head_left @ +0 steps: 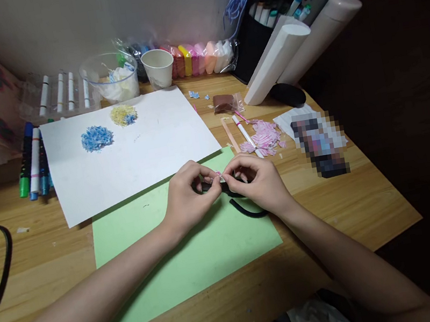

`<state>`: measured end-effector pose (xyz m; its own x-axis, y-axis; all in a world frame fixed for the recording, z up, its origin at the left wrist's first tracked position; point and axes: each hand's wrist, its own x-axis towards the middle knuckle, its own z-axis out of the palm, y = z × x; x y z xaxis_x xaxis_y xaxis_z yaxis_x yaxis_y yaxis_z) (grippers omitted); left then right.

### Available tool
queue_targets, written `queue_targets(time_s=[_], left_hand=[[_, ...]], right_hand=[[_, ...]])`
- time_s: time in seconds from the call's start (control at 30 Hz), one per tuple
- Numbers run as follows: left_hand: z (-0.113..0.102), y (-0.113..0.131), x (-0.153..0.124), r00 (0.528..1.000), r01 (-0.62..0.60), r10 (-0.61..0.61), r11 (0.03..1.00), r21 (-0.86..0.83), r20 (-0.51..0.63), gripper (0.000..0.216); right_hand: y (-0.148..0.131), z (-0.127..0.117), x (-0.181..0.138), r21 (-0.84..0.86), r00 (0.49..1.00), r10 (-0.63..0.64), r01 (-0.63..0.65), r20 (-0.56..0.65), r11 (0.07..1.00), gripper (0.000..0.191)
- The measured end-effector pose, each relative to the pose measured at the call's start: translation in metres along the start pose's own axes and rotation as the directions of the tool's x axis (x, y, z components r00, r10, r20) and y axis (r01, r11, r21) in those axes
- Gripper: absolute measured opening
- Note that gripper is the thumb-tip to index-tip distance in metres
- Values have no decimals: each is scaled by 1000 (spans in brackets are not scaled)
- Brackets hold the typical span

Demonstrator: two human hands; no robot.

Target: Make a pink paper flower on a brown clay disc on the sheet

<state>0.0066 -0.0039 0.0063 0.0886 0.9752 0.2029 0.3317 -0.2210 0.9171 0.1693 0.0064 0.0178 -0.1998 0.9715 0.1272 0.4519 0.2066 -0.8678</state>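
Note:
Between my fingertips is a small pink-and-white paper scrap [219,175], mostly hidden by the fingers. My left hand [192,190] pinches it from one side and my right hand [258,180] from the other, thumbs and forefingers close together. Both hands hover over the green paper [168,277]. Beneath them lie black-handled scissors [247,210], largely covered by my right hand. Beyond, a heap of pink paper scraps [266,136] spreads beside a white marker [247,135] and a flat wooden stick [230,134]. On the white sheet [138,167] sit a blue scrap cluster [97,138] and a yellow-and-blue one [123,115].
Markers [35,162] lie at the left. A clear bowl [110,79], a paper cup [158,67] and packs of coloured clay [198,57] line the wall. White tubes [278,61] lean near a black pen holder [247,41]. A black cable [8,259] loops at far left.

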Motion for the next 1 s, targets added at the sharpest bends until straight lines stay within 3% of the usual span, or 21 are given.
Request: queue_targets(time_s=[0.27, 0.5, 1.0], left_hand=[[1, -2, -1, 1000, -10, 10, 1000, -29, 11, 5], [1, -3, -1, 1000, -26, 26, 999, -41, 13, 7], [1, 1, -1, 999, 34, -34, 999, 6, 12, 9]], right_hand=[[4, -1, 3, 139, 990, 139, -141, 29, 980, 12], [4, -1, 3, 176, 985, 166, -173, 53, 969, 14], [-1, 6, -5, 19, 999, -25, 26, -47, 999, 6]])
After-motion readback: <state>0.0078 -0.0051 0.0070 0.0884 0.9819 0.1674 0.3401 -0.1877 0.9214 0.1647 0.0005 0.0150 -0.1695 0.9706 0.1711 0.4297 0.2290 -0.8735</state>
